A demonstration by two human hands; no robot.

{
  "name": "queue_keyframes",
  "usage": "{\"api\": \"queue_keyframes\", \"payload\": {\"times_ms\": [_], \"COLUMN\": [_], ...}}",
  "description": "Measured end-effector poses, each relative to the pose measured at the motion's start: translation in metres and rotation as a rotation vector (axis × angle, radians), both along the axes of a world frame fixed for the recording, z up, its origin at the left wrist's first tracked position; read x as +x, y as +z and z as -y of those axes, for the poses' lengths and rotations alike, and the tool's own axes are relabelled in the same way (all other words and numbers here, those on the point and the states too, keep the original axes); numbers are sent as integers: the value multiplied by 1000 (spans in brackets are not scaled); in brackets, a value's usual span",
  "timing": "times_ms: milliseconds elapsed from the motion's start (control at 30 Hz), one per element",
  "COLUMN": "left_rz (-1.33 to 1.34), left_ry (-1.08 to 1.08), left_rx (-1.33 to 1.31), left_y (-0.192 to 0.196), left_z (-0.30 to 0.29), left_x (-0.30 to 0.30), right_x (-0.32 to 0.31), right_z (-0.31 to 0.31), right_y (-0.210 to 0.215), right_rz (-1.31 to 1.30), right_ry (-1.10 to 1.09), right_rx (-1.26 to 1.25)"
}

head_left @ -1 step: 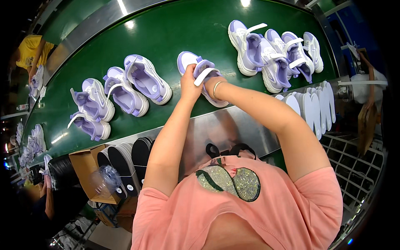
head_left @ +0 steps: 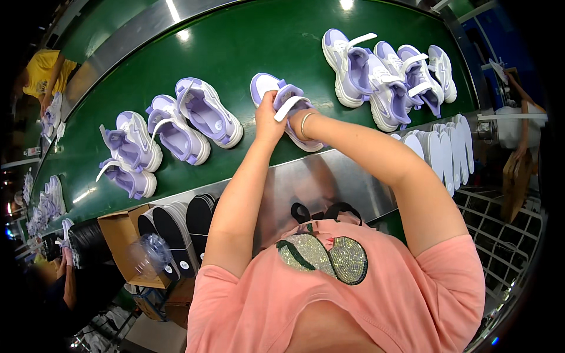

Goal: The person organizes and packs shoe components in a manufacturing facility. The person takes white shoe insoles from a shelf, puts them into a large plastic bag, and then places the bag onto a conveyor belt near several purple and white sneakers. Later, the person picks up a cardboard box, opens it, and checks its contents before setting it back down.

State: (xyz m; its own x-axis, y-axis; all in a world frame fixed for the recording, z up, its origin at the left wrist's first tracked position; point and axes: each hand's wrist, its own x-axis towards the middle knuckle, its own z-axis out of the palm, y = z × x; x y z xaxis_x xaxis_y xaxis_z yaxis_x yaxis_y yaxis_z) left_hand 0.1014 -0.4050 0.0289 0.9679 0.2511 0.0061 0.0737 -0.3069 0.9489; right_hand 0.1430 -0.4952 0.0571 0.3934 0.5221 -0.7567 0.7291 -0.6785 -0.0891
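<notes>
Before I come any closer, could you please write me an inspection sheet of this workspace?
Surface: green tabletop, shiny, with light reflections.
Job's things: white-and-purple shoe at the middle; other shoes to its left and right.
Clutter: white insoles at right; black insoles and an open cardboard box at lower left.
Grip: left hand holds the middle shoe's side; right hand reaches inside, fingers hidden.
Cables: nothing seen.
Surroundings: person in yellow at far left; wire rack at lower right.

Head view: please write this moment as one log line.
left hand: holds lilac-white shoe | right hand: partly inside its opening | support: green surface | right side: white insoles
</notes>
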Motion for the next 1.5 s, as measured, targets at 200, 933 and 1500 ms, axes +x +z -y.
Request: {"api": "queue_keyframes", "payload": {"times_ms": [200,933,1500], "left_rz": [11,127,407], "left_ry": [13,18,-529], "left_rx": [0,152,808], "left_y": [-3,-11,11], "left_z": [0,0,125], "left_x": [-1,9,70], "right_x": [-4,-33,-122], "right_z": [-6,51,389], "right_y": [-2,16,71], "right_rz": [53,-104,743], "right_ry": [-173,-195,-1214], "right_rx": [75,244,184]}}
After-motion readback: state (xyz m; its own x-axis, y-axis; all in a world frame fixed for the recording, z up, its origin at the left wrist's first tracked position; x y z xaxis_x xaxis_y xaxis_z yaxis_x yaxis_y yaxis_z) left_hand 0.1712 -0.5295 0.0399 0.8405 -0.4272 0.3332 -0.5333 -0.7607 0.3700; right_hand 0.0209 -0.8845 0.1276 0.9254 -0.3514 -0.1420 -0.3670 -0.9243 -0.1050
